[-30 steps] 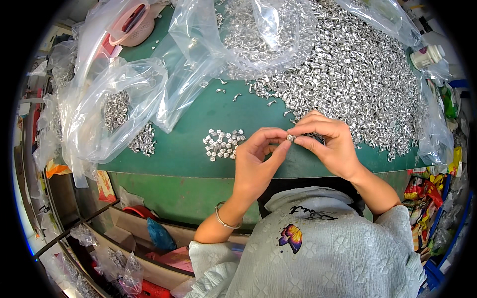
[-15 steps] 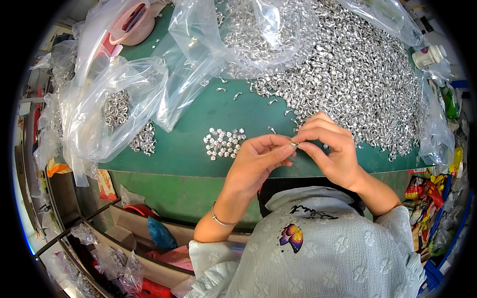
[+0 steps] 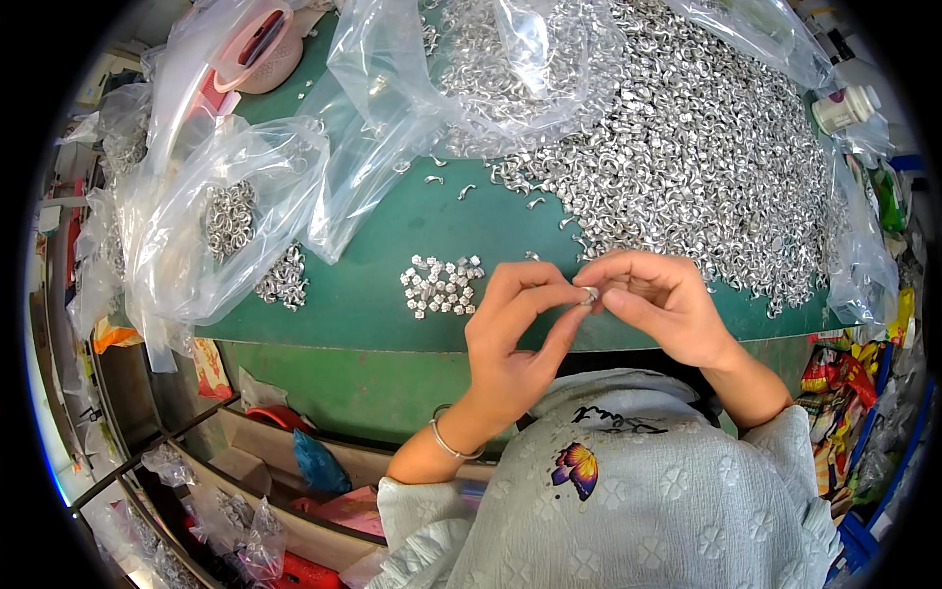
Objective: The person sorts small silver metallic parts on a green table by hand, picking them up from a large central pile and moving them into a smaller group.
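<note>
Between the fingertips of my left hand point(image 3: 520, 329) and my right hand point(image 3: 662, 304) is a small silver metal piece point(image 3: 588, 294). Both hands pinch it above the near edge of the green table point(image 3: 392, 245). Its exact shape is partly covered by the fingers. To the left of my left hand lies a small cluster of silver flower-shaped pieces point(image 3: 439, 286). Past my right hand spreads a large heap of curved silver metal pieces point(image 3: 687, 147). A few loose curved pieces point(image 3: 466, 191) lie at the heap's left side.
Clear plastic bags point(image 3: 235, 147) cover the table's left part, with a small pile of silver rings point(image 3: 231, 221) among them. A pink basket point(image 3: 275, 64) stands at the far left. At the right edge is a white bottle point(image 3: 846, 109). Below the table is an open drawer point(image 3: 235, 452).
My left hand has turned and its fingers have opened out from a curled hold, the thumb dropping lower. My right hand has shifted slightly down. The small piece stays between the fingertips.
</note>
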{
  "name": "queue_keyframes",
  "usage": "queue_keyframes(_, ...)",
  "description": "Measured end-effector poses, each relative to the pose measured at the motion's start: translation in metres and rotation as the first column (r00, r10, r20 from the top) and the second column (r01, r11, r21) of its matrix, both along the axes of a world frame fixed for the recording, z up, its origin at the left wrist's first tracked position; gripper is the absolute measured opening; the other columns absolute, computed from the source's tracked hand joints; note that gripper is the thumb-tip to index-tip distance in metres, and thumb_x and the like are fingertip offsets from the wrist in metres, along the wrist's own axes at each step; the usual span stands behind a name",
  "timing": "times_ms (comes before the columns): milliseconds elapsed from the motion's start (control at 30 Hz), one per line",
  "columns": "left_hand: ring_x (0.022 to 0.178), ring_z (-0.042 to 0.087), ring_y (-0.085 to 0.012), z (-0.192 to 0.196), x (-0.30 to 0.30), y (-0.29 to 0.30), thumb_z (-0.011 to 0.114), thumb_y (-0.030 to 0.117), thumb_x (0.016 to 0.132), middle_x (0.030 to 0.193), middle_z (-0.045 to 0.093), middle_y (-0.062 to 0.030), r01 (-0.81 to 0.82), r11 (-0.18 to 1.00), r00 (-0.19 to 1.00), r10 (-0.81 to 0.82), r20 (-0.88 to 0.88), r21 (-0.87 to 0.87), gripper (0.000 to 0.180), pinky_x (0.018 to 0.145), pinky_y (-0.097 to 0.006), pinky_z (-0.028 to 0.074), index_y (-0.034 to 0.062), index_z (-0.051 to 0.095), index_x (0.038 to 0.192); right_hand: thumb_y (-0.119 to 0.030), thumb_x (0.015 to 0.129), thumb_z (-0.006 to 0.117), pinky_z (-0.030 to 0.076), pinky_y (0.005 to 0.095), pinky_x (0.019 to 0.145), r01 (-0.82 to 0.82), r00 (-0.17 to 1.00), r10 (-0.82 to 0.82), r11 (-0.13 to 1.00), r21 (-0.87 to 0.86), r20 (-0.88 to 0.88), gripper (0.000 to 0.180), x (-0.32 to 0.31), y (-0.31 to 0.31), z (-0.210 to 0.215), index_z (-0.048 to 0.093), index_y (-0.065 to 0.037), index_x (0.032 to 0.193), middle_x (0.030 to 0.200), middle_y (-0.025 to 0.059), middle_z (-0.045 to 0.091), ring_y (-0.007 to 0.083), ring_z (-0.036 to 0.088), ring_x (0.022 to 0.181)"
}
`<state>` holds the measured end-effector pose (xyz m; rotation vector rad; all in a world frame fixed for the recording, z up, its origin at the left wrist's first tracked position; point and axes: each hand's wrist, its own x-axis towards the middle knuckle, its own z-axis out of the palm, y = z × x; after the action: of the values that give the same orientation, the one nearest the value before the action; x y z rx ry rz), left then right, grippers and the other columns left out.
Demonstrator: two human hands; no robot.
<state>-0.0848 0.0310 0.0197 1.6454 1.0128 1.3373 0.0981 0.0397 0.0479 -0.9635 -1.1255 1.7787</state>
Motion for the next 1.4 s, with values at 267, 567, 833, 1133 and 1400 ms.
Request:
queue_keyframes(267,0.078,0.059,-0.0188,0.002,0.003,0.0,0.074,-0.01,0.072,0.099,0.06,-0.0115,-0.012,0.986,0.999,0.018,-0.03,0.165,0.027,0.064,-0.028,0.05,-0.0003,0.066,0.095,0.002,0.092,0.06,0.052,0.0275,0.085,-0.1,0.994,0.099,0.995,-0.011,-0.053,0.021,0.007,0.007,0.0,0.062,0.006,0.112,0.105,0.0098,0.065,0.0127,0.063,0.096)
queue_keyframes(567,0.091,0.062,-0.013,-0.004,0.019,-0.013,0.064,-0.011,0.085,0.104,0.06,-0.01,0.128,0.895,0.852,0.121,0.509,-0.428,0.024,0.073,-0.025,0.055,-0.0044,0.058,0.107,0.007,0.09,0.059,0.053,0.0273,0.08,0.125,0.991,-0.129,0.985,0.121,0.026,0.017,-0.009,0.0,-0.012,0.066,0.006,0.105,0.102,0.0113,0.065,0.015,0.064,0.092)
queue_keyframes(833,0.083,0.063,-0.0176,-0.013,0.003,0.0,0.066,-0.011,0.079,0.096,0.062,-0.009,-0.293,0.926,0.955,0.293,-0.035,-0.239,0.019,0.067,-0.028,0.054,0.0007,0.065,0.094,0.011,0.08,0.064,0.052,0.0313,0.072,-0.024,0.766,-0.4,0.765,0.644,0.504,0.021,-0.003,0.009,-0.026,0.067,0.002,0.099,0.096,0.0117,0.065,0.0222,0.065,0.084)
queue_keyframes(1133,0.115,0.049,-0.0299,-0.023,-0.041,-0.001,0.067,0.003,0.081,0.121,0.054,-0.0096,-0.382,0.921,0.628,0.319,-0.71,0.076,0.022,0.095,-0.046,0.034,0.0068,0.063,0.103,0.002,0.073,0.063,0.041,0.041,0.084,-0.385,0.354,-0.634,0.571,0.725,0.688,0.026,0.01,0.023,-0.029,0.065,-0.001,0.099,0.106,0.0086,0.06,0.0286,0.053,0.099)
queue_keyframes(1400,0.124,0.047,-0.0335,-0.042,-0.044,0.003,0.064,0.004,0.085,0.126,0.053,-0.0113,-0.248,0.96,0.62,0.262,-0.74,0.132,0.022,0.108,-0.065,0.018,0.0047,0.062,0.106,-0.009,0.078,0.062,0.033,0.0475,0.101,-0.587,0.178,-0.563,0.598,0.546,0.807,0.029,-0.008,0.016,-0.047,0.063,-0.004,0.106,0.124,0.0102,0.053,0.0282,0.045,0.122)
